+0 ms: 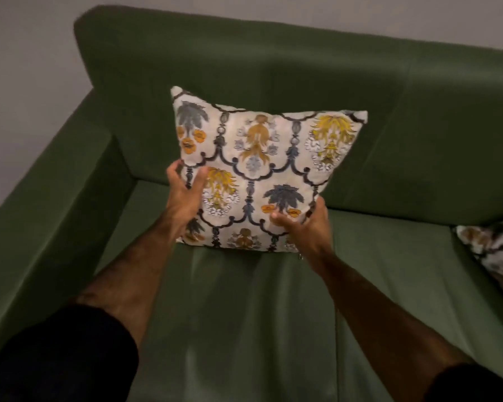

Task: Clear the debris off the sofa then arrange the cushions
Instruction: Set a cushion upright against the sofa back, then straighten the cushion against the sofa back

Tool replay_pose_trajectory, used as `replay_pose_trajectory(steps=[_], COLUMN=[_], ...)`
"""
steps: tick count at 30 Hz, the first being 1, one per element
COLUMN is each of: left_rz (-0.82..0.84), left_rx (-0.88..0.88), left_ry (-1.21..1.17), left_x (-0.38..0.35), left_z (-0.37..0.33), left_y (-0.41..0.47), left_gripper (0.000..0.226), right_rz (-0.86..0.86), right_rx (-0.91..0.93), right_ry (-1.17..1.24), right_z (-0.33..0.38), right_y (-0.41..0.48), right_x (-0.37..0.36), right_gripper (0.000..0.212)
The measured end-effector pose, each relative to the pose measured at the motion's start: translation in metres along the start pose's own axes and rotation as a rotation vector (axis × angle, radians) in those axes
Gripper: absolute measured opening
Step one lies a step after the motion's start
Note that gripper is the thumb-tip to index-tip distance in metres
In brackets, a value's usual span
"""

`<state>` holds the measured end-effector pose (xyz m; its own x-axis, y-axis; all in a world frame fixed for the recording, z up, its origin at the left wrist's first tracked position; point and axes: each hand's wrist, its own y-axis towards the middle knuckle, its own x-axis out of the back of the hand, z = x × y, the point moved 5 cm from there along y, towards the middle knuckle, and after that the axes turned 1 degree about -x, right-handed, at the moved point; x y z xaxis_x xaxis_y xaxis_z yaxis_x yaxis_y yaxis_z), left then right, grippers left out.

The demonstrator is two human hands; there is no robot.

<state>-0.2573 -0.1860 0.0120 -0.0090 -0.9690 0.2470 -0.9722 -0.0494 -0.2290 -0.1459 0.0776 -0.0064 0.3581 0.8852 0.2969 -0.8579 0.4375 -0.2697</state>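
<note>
The flowered cushion [262, 175] stands on the green sofa [244, 300] seat, leaning on the backrest near the armrest end. The left hand [185, 192] and right hand [305, 224] each pinch a lower side. It looks soft and light, so holding both sides seems best.

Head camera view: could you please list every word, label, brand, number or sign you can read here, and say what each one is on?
None: no readable text shows in this view.
Floral cushion: printed pattern only, no lettering.
Second cushion at the right edge: pattern only, partly cut off.
Green sofa: plain fabric, no tag or label visible.
</note>
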Motion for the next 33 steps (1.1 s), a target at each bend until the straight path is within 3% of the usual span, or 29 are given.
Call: replay_pose_trajectory(steps=[6, 12, 15, 17, 19, 21, 25, 27, 31, 33], left_rz=[-0.123, -0.27, -0.559, -0.615, -0.468, -0.18, 0.498, 0.729, 0.939, 0.953], left_rx=[-0.037, -0.049, -0.222, -0.431, -0.626, -0.715, -0.543, -0.499, -0.456, -0.398], left_ry=[0.023, 0.036, 0.145, 0.256, 0.314, 0.36, 0.478, 0.525, 0.527, 0.5], left_x=[0.008, 0.01, 0.002, -0.031, -0.092, -0.168, -0.336, -0.411, -0.529, -0.58], left_z=[0.008, -0.008, -0.033, -0.055, -0.081, -0.101, -0.107, -0.103, -0.107, -0.113], left_y=[-0.004, -0.022, -0.052, -0.074, -0.092, -0.11, -0.151, -0.177, -0.215, -0.218], left_gripper=[0.075, 0.063, 0.044, 0.03, 0.017, 0.007, 0.017, 0.028, 0.041, 0.05], right_rz=[0.063, 0.197, 0.199, 0.116, 0.003, -0.13, -0.451, -0.664, -1.247, -1.267], right_rx=[0.045, -0.04, -0.098, -0.13, -0.165, -0.185, -0.212, -0.294, -0.66, -0.798], right_ry=[-0.064, 0.131, 0.066, 0.04, 0.008, -0.066, -0.164, -0.087, 0.455, 0.565], right_z=[0.001, -0.002, -0.014, -0.025, -0.034, -0.039, -0.052, -0.067, -0.12, -0.149], right_y=[0.009, -0.002, -0.015, -0.021, -0.026, -0.032, -0.05, -0.056, -0.085, -0.095], right_x=[-0.009, 0.006, 0.048, 0.097, 0.156, 0.22, 0.349, 0.409, 0.494, 0.517], right_gripper=[0.086, 0.109, 0.118, 0.113, 0.105, 0.095, 0.077, 0.074, 0.074, 0.087])
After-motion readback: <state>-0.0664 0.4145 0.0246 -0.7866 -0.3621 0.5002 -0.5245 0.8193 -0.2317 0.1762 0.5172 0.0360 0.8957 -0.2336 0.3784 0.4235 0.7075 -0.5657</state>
